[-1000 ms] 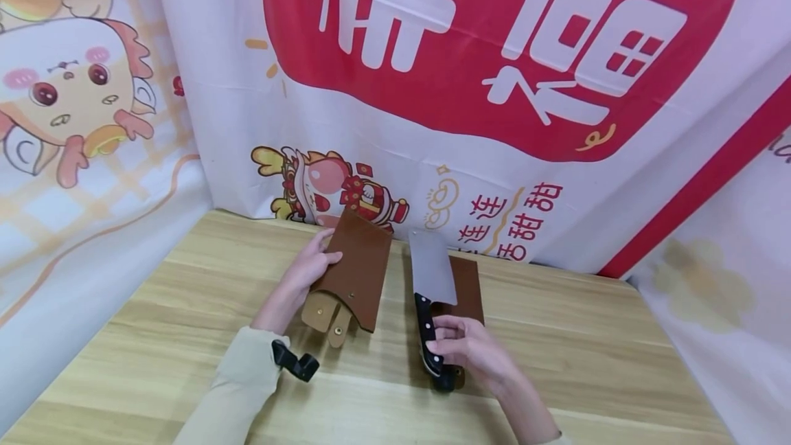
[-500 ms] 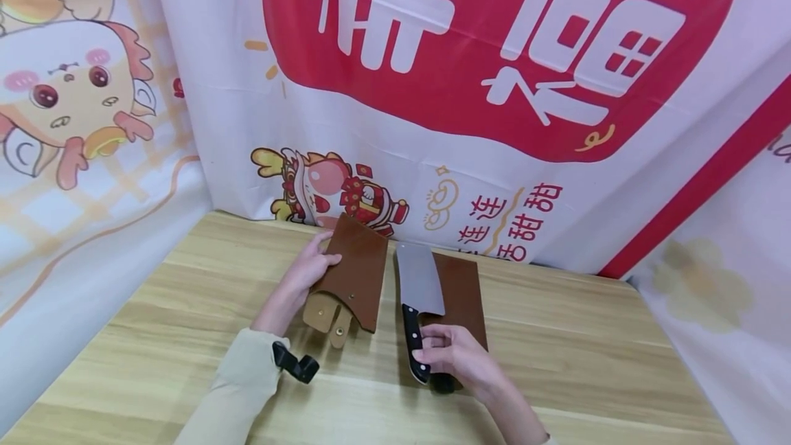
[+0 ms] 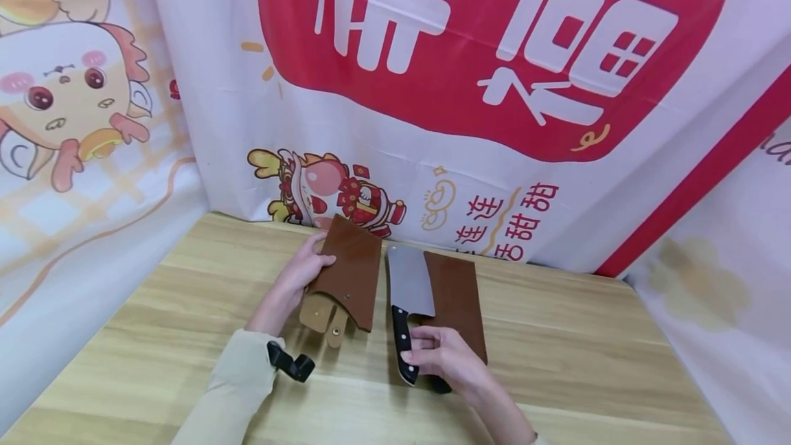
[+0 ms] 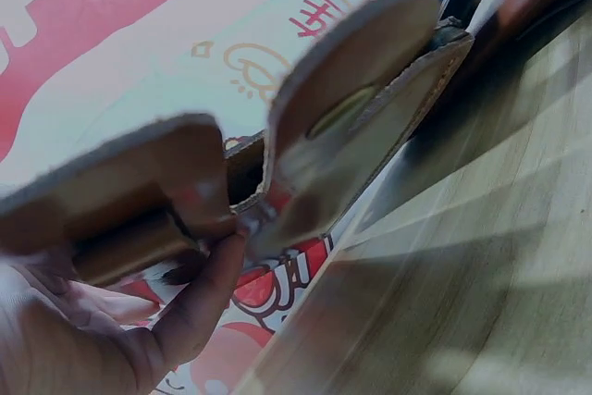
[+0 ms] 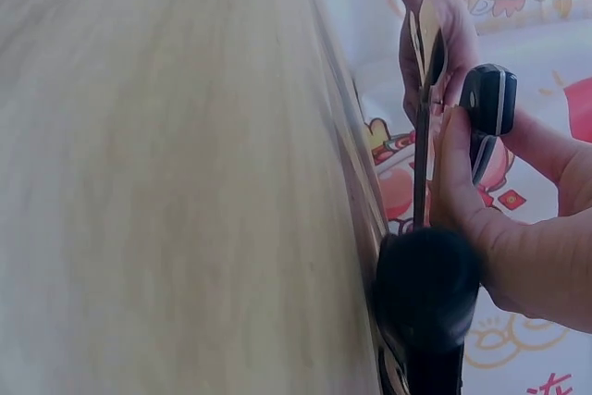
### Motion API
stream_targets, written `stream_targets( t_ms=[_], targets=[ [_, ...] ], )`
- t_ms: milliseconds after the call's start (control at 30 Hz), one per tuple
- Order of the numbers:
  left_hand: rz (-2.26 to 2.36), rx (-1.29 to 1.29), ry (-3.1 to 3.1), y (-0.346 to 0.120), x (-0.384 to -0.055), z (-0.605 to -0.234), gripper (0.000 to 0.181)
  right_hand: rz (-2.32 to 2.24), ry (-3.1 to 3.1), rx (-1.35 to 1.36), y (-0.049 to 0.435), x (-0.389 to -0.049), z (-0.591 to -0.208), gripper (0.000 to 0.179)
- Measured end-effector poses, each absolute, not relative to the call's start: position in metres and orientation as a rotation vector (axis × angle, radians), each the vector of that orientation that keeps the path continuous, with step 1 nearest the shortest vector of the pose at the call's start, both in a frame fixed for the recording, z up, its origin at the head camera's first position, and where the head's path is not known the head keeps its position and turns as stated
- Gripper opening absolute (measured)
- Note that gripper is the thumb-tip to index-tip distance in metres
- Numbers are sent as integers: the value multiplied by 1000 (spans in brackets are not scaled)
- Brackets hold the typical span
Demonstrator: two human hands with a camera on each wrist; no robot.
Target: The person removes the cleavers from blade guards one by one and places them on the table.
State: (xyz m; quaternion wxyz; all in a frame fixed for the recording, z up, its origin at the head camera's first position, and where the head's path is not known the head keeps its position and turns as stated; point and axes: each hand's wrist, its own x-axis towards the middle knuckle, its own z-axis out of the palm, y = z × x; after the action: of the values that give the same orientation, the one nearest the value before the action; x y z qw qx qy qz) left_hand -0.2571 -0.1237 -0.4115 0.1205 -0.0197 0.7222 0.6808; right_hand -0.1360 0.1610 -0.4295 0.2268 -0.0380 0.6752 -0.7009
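Observation:
My left hand [image 3: 305, 268] grips a brown leather sheath [image 3: 351, 268] by its left edge, thumb on the front face. Two tan flaps with snaps show at the sheath's lower end; the left wrist view shows the flaps [image 4: 120, 173] spread apart and the mouth between them. In my right hand [image 3: 450, 357] is a cleaver, pinched by its black riveted handle [image 3: 403, 340], with its bare steel blade [image 3: 413, 283] pointing away. Under and right of the blade lies a second brown sheath [image 3: 459, 294]. A dark handle end [image 3: 439, 384] juts from below it, mostly hidden by my right hand.
The light wooden table [image 3: 568, 342] extends to both sides. Its far edge meets a printed white and red cloth [image 3: 544, 225]. A black wrist mount [image 3: 290, 361] sticks out from the left sleeve.
The cleaver has moved left and slightly down in my right hand, nearer the held sheath, baring more of the second sheath. My left hand's sheath has shifted slightly left and down.

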Motion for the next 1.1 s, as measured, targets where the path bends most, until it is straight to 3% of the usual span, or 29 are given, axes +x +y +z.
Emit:
stream_targets(
  t_ms=[400,700,1100],
  targets=[
    [1996,-46,2083,-127,-258,-417,68,-1975,1811,-93,139,-141,-432,53],
    [1973,-50,2090,-132,-260,-425,68,-1989,1744,-55,132,-142,-440,38],
    [1928,-87,2157,-143,-261,-431,67,-1921,1842,-38,116,-141,-442,52]
  ],
)
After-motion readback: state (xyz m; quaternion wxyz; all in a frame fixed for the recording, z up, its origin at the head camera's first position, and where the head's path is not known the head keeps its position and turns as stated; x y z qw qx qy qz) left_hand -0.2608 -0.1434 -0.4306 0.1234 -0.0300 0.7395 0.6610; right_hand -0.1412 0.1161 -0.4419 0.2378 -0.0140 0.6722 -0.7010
